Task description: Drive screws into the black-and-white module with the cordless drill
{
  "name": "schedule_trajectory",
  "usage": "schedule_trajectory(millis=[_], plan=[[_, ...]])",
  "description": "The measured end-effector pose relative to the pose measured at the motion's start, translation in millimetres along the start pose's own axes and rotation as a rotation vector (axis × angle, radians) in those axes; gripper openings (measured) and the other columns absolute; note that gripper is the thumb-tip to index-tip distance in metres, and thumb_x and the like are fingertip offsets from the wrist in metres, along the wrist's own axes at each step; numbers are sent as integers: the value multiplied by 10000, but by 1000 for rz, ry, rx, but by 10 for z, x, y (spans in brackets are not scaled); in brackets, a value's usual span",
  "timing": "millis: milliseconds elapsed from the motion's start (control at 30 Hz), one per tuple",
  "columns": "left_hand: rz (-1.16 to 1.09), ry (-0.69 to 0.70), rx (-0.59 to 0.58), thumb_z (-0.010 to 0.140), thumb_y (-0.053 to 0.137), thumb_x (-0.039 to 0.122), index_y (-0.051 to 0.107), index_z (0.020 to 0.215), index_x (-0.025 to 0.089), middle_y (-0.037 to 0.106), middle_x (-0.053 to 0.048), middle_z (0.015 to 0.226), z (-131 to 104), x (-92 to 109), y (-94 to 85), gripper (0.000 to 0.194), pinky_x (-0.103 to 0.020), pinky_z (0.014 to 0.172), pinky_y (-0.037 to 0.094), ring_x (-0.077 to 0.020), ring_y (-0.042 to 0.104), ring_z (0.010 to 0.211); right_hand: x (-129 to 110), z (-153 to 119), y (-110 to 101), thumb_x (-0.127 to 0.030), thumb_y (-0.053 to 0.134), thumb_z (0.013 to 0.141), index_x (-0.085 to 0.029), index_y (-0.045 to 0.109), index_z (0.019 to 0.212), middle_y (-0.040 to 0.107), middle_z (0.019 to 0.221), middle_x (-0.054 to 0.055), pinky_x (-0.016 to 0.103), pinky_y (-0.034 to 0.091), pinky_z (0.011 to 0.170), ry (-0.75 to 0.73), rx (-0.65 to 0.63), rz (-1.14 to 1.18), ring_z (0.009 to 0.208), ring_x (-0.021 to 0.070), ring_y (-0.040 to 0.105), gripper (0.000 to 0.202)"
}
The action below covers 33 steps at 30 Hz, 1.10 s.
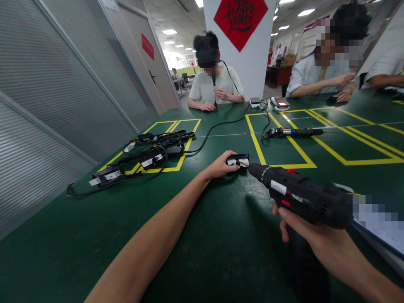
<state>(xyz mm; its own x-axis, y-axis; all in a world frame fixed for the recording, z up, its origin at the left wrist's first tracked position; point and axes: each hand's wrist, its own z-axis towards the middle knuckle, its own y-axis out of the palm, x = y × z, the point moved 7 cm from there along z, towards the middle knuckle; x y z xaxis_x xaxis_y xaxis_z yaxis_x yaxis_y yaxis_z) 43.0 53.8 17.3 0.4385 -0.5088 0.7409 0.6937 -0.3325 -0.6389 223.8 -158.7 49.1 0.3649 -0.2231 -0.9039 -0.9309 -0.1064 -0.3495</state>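
Observation:
My right hand (299, 225) is wrapped round the grip of a black cordless drill (303, 195) with red details. The drill points left and away from me, its chuck close to a small black block with a white face (239, 161). Whether the bit touches the block, I cannot tell. My left hand (222, 164) grips the block's left end, thumb on the near side and fingers over the top. The block rests on the green table (202, 227). Part of it is hidden under my fingers.
Black power adapters with cables (154, 155) lie heaped at the left within yellow tape lines. A soldering iron (293, 132) lies beyond the drill. Small devices (279, 102) stand at the back. A clipboard with paper (381, 223) is at the right. Several people sit across the table.

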Motion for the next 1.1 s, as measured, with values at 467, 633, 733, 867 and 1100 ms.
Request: schedule_trajectory(millis=[467, 633, 733, 867, 1100], plan=[[3, 3, 10, 707, 639, 357, 520, 1109, 172, 580, -47, 1003, -6, 3, 0, 459, -322, 860, 428, -177, 543, 898, -40, -7, 0, -588, 476, 819, -239, 643, 835, 643, 631, -7, 343, 453, 771, -39, -10, 15, 709, 218, 632, 387], [-1, 8, 4, 708, 637, 363, 519, 1114, 172, 582, -48, 1003, -3, 15, -2, 464, -326, 855, 430, -178, 546, 896, -33, -7, -7, -611, 474, 806, -245, 633, 701, 636, 611, -5, 357, 447, 750, -33, -12, -4, 688, 220, 626, 412], [-2, -11, -5, 706, 637, 362, 516, 1123, 176, 582, -48, 1007, -5, 17, -1, 472, -324, 847, 431, -177, 546, 892, -8, 0, -16, -627, 474, 795, -242, 626, 632, 665, 679, 17, 370, 442, 781, -24, -15, -17, 768, 244, 635, 445], [-14, -6, -6, 705, 637, 359, 519, 1128, 171, 585, -52, 1008, -13, 24, -2, 477, -321, 847, 427, -176, 547, 890, 9, -2, -25, -626, 465, 803, -233, 640, 616, 690, 779, 43, 389, 423, 835, -26, -9, -31, 857, 266, 630, 469], [-3, 10, 1, 708, 639, 350, 520, 1118, 174, 575, -51, 1034, -2, -1, 0, 462, -311, 855, 426, -175, 540, 915, 23, 0, -14, -620, 502, 786, -242, 679, 701, 672, 692, 20, 395, 436, 794, -7, 7, 4, 763, 250, 635, 426]])
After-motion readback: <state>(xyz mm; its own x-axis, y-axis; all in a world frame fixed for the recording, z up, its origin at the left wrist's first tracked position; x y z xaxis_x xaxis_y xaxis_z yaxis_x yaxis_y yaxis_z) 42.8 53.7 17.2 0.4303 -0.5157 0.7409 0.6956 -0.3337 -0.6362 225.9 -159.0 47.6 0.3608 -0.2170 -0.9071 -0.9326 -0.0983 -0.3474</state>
